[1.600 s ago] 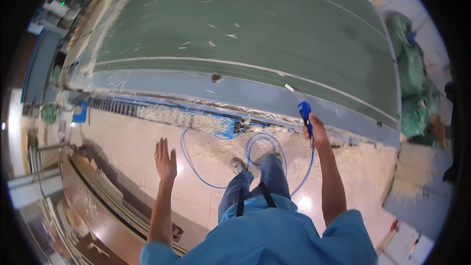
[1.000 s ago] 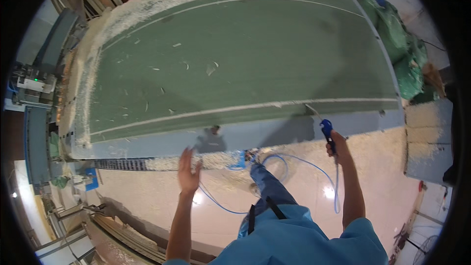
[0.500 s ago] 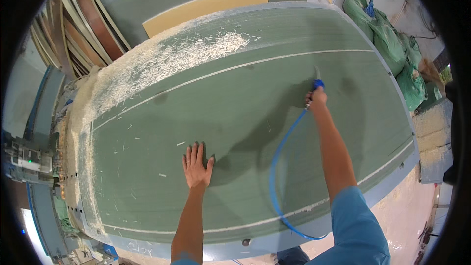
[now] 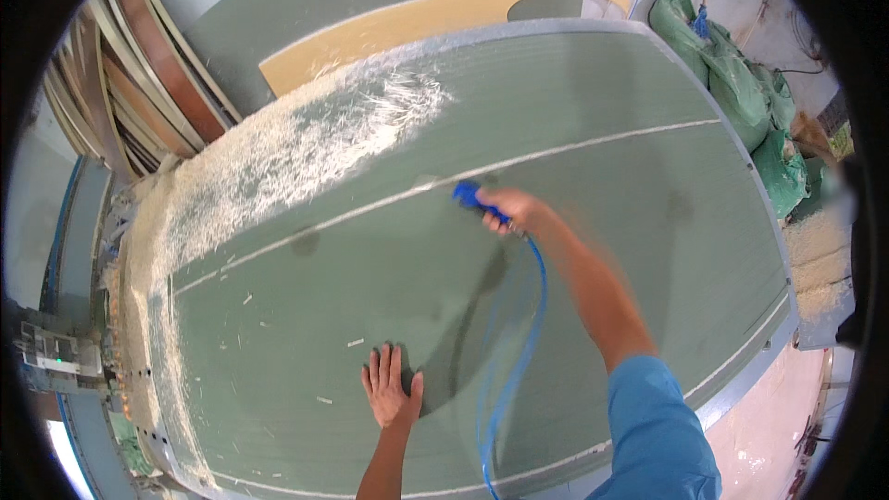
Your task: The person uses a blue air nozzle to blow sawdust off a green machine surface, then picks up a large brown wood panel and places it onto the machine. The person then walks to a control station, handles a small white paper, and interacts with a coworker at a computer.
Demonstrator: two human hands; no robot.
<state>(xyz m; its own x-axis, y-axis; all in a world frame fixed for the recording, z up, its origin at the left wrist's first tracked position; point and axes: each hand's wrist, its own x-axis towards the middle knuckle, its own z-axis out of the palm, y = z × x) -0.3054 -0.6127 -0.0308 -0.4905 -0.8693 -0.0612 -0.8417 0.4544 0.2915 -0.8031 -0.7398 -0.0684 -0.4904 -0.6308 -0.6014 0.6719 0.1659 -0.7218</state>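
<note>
Right hand (image 4: 509,210): fingers wrapped firmly round the blue air gun (image 4: 466,193), and what a reach, right out over the middle of the green worktop (image 4: 639,231)!
Blue air gun: head pointing up and to the left, just beside the far pale line (image 4: 602,137) that runs across the surface; its dark shadow (image 4: 482,282) falls nearer the person.
Blue hose (image 4: 532,315): leaves the handle, bows to the right, then drops toward the near edge, partly blurred.
Right forearm (image 4: 597,292): stretched long and smeared by motion blur, with a blue sleeve (image 4: 653,417) behind it.
Left hand (image 4: 390,391): palm down on the green surface, fingers spread, nothing in its grasp, well apart from the tool.
Loose chips (image 4: 356,343): one lies just beyond those left fingertips, more to the left of them.
Shavings (image 4: 278,157): a great pale drift, heaped along the far left edge, and look, streaks at its right end, blurred like spray!
Yellow board (image 4: 380,32): lying beyond the far edge.
Long boards (image 4: 130,74): leaning together, upper left.
Machine (image 4: 60,352): at the left edge, small green light glowing.
Green bags (image 4: 741,83): bunched beside the far right corner.
Floor (image 4: 764,421): pale and shiny, lower right.
</note>
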